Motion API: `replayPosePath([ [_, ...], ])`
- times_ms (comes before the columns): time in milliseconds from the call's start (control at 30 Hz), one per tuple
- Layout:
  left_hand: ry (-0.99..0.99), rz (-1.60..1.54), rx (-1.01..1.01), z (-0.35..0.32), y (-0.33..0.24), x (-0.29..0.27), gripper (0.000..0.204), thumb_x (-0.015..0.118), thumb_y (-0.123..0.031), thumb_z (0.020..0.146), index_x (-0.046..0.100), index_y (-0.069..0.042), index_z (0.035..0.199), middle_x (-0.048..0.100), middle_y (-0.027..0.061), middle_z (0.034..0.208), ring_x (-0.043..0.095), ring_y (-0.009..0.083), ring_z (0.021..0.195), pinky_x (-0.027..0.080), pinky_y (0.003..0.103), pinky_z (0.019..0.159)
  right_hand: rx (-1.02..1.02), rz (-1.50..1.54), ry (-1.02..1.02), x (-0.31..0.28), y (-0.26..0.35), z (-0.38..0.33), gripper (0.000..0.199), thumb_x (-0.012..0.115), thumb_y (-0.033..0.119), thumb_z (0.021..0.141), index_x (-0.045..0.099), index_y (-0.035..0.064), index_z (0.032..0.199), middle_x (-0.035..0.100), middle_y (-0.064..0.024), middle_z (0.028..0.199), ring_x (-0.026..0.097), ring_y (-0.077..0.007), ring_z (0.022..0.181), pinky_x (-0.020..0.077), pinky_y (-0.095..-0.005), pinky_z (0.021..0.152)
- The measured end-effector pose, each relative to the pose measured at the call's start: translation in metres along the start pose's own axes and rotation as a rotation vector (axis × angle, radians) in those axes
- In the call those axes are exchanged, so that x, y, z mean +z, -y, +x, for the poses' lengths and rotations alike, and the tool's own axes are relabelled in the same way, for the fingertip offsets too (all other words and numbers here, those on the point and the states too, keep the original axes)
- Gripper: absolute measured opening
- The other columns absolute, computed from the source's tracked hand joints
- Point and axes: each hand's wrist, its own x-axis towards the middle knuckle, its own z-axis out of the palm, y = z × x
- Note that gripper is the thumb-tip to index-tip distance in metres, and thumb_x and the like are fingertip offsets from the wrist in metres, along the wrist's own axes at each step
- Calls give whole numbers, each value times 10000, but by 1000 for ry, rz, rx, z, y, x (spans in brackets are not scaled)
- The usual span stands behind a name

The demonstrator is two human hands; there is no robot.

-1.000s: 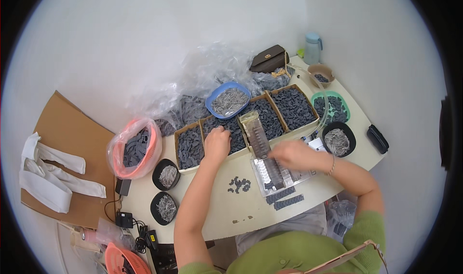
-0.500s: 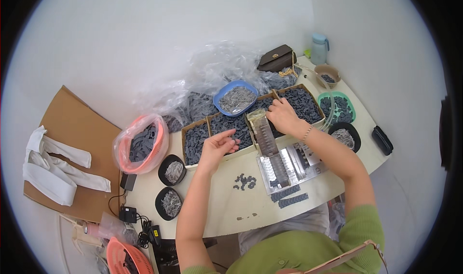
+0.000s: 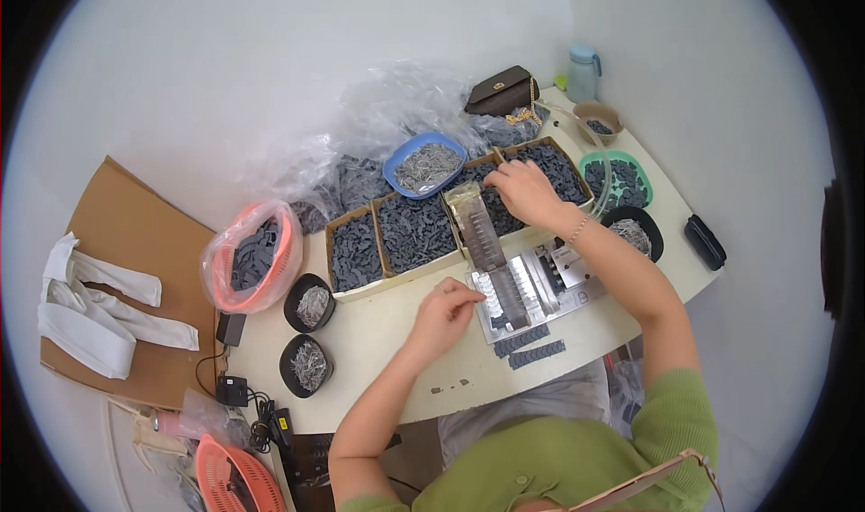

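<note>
My left hand point(image 3: 441, 321) is beside the left edge of a metal fixture point(image 3: 541, 288), its fingertips pinched together; whatever they hold is too small to make out. My right hand point(image 3: 525, 192) reaches over a divided cardboard box of small dark grey plastic pieces point(image 3: 413, 231). Its fingers curl down among the pieces, and their tips are partly hidden. A clear ridged plastic strip point(image 3: 478, 233) leans from the box onto the fixture. Two rows of joined dark grey pieces point(image 3: 536, 353) lie in front of the fixture.
Black bowls of metal pins point(image 3: 308, 365) stand at the left, near a pink basket point(image 3: 290, 258) of grey pieces. A blue tray of pins point(image 3: 423, 164) rests behind the box. At the right are a green tray point(image 3: 645, 184), a black case point(image 3: 705, 242) and a blue bottle point(image 3: 583, 73).
My left hand has moved from over the box down and right to the fixture's left edge, covering where loose pieces lay. My right hand stays over the box. The view has shifted slightly.
</note>
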Motion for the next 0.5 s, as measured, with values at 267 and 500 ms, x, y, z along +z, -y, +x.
replayPosePath([
  [267,-82,633,521,-18,3,47,328,604,-20,662,639,4,988,625,101,904,603,237,795,512,332,634,213,1002,600,-41,40,-57,201,539,76,891,560,18,1082,622,-56,801,621,-113,705,500,-274,650],
  [500,-40,794,576,-32,-6,47,345,580,-45,690,626,38,1021,621,166,1095,616,283,975,530,332,786,63,727,557,-42,62,-71,208,540,64,899,587,59,1102,627,-91,872,639,-204,729,511,-326,679],
])
